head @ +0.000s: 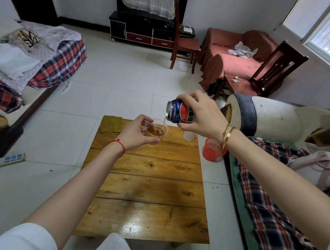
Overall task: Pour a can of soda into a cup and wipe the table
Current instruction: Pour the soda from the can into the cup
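1. You are holding the can [178, 112] in your right hand [198, 115], fingers and thumb curled round its body, above the far edge of the wooden table [146, 185]. The can is tipped almost flat, its opening pointing toward your left.
2. A thin brown stream is running from the can's rim down into the clear cup [155, 131], which is sitting just below and to the left of the can.
3. You are gripping the cup with your left hand [134, 135], fingers wrapped round its left side and thumb near the rim. The cup is being held over the table's far end; whether its base is touching the wood cannot be told.
4. Amber liquid is filling the cup's lower part, with its surface disturbed where the stream is landing.
5. A folded olive-green cloth [111, 124] is lying on the table's far left corner, overhanging the edge, just left of your left hand.
6. A pale translucent container [189, 135] is standing at the table's far right corner, partly hidden behind your right hand.
7. A red mesh basket [212, 150] is standing on the tiled floor, just beside the table's far right corner.
8. Your left wrist is wearing a red cord [120, 145]; your right wrist is wearing gold bracelets [227, 135].
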`<state>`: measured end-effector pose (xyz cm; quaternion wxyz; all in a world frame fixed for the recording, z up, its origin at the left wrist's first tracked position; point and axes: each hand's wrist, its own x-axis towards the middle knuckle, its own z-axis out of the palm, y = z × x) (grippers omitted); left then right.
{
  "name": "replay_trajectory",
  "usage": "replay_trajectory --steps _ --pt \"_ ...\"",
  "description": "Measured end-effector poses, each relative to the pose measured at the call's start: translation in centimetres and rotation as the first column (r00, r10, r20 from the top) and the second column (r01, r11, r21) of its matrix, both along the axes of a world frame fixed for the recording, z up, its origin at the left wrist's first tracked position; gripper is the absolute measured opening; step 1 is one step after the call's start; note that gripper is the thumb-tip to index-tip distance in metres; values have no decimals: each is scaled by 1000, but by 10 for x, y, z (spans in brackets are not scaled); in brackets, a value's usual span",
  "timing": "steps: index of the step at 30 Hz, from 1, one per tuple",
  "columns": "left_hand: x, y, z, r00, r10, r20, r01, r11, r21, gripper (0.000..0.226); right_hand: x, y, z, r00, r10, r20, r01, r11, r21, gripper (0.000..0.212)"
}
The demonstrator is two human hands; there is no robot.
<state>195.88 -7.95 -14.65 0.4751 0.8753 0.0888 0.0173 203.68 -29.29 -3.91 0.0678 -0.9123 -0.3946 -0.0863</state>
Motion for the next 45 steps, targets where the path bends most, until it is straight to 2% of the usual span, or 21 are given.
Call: replay_trajectory --steps 45 --pt "13 -5 -5 1000 3 24 -3 1000 12 65 9 -3 3 1000 -3 5 3 1000 -30 68"
